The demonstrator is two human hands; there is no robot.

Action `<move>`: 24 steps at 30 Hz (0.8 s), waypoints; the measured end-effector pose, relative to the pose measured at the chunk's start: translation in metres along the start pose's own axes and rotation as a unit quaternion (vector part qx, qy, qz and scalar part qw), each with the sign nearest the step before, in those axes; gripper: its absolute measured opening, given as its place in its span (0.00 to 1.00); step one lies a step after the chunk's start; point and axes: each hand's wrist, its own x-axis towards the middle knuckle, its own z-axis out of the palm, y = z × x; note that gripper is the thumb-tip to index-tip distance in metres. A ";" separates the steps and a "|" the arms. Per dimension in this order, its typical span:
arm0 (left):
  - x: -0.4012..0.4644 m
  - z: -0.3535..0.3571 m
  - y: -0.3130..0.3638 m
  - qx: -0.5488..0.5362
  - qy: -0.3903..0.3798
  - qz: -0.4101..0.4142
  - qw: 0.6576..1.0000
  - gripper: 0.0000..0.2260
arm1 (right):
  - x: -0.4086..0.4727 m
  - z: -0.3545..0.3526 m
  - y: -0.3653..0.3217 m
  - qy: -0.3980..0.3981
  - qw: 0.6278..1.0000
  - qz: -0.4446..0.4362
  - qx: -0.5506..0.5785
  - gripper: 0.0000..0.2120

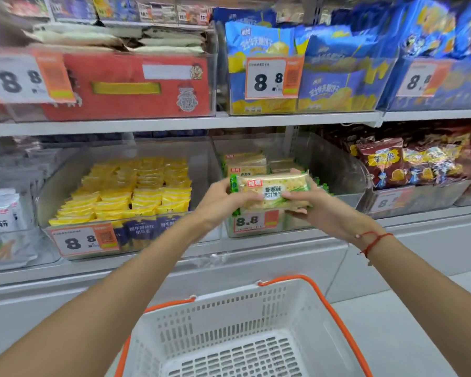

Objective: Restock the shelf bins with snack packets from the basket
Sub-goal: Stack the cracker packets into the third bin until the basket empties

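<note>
— Closest to us is the white basket (245, 330) with its orange handles, and I can't see a single packet left in the part that shows.

— So where's the cracker packet (272, 193)?

— Up above the basket, just in front of the clear bin (335, 170), held over the bin's price tag (256, 220). More of the same packets stand behind it, inside the bin.

— And the hands?

— Both are closed on it. The left hand (220, 198) pinches the left end and the right hand (314, 204) has the right end, thumbs on the front face.

— How would it handle, do you think?

— Light, I'd say, and fairly stiff, but the film looks glossy and likely slippery, and crackers break. Holding it by the ends, without squeezing the middle, seems best.
</note>
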 end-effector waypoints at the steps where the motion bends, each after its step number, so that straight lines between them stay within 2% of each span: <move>1: 0.008 0.000 0.008 0.021 0.010 0.018 1.000 0.21 | 0.004 -0.005 -0.005 0.004 1.000 -0.006 0.000 0.39; 4: 0.036 -0.005 0.017 0.113 0.037 0.034 0.992 0.32 | 0.026 -0.021 -0.010 0.036 0.998 -0.019 -0.044 0.39; 6: 0.056 -0.009 0.018 0.209 0.046 0.041 0.976 0.36 | 0.044 -0.030 -0.010 0.060 0.993 -0.029 -0.101 0.47; 10: 0.091 -0.013 0.013 0.400 0.089 0.057 0.911 0.31 | 0.086 -0.040 -0.011 0.044 0.976 -0.021 -0.211 0.46; 13: 0.111 -0.011 0.007 0.488 0.100 0.044 0.866 0.30 | 0.115 -0.044 -0.007 0.011 0.969 0.041 -0.242 0.53; 14: 0.116 -0.011 0.004 0.513 0.101 0.038 0.851 0.30 | 0.125 -0.046 -0.005 0.008 0.962 0.060 -0.266 0.52; 16: 0.125 -0.012 -0.001 0.558 0.100 0.028 0.823 0.31 | 0.136 -0.046 -0.006 0.007 0.945 0.087 -0.316 0.42; 18: 0.131 -0.013 -0.004 0.610 0.088 0.014 0.788 0.33 | 0.146 -0.046 -0.003 0.009 0.932 0.087 -0.351 0.35; 20: 0.135 -0.013 -0.004 0.677 0.060 0.003 0.733 0.32 | 0.155 -0.045 0.002 0.028 0.926 0.073 -0.370 0.33; 21: 0.136 -0.012 -0.004 0.711 0.039 -0.003 0.702 0.32 | 0.156 -0.043 0.004 0.041 0.921 0.050 -0.384 0.37; 23: 0.136 -0.010 0.000 0.756 -0.007 -0.027 0.653 0.30 | 0.160 -0.043 0.013 0.055 0.897 -0.005 -0.439 0.52; 24: 0.136 -0.008 0.002 0.771 -0.026 -0.039 0.635 0.29 | 0.159 -0.041 0.017 0.055 0.874 -0.024 -0.483 0.53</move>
